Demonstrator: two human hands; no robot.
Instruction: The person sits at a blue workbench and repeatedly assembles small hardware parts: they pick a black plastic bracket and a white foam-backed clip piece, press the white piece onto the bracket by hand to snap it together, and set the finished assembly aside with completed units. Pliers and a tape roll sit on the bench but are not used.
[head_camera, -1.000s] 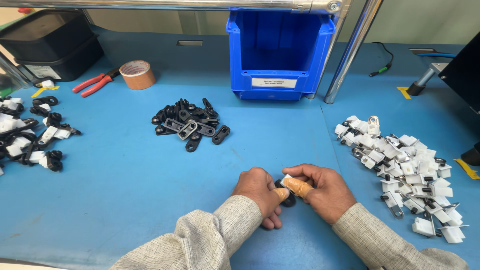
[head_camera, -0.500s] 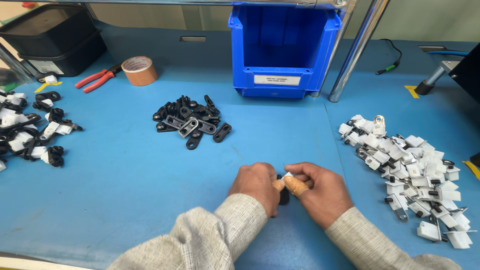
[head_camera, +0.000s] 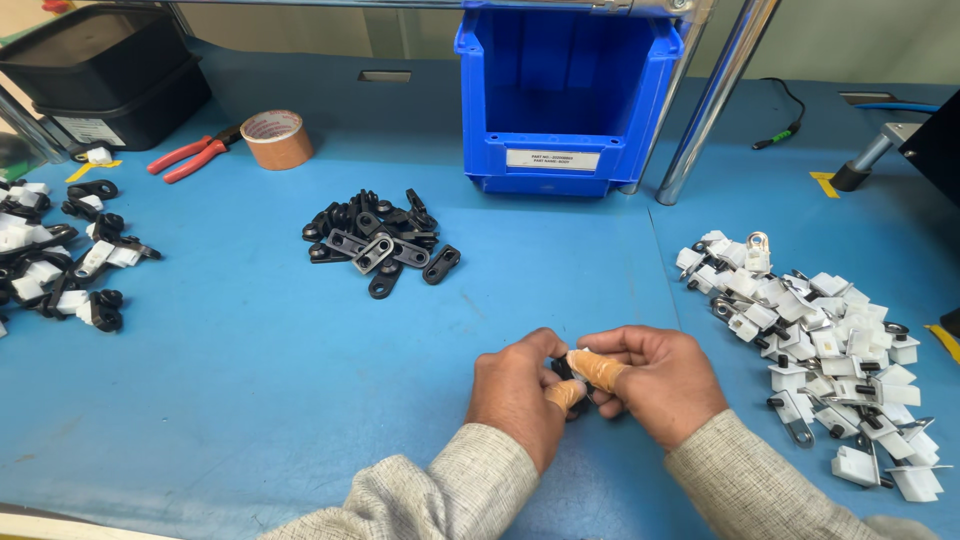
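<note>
Hands barely shifting since 0.5 s ago, staying pressed together at lower centre of the frame. Left hand (head_camera: 522, 392) and right hand (head_camera: 652, 378) are both pinching 1 small black clip (head_camera: 566, 374) between taped fingertips (head_camera: 594, 370), fingers closed tight around it, held just above the blue worktop (head_camera: 250, 380). Clip is mostly hidden by the fingers. Pile of black clips (head_camera: 378, 238) is lying at upper centre, well apart. Heap of white parts (head_camera: 820, 345) is sitting at right, near the right hand. Mixed black-and-white assembled pieces (head_camera: 60, 255) are lying at left edge. Blue bin (head_camera: 565, 95) is standing at top centre, tape roll (head_camera: 277, 138) and red pliers (head_camera: 190, 157) at upper left.
</note>
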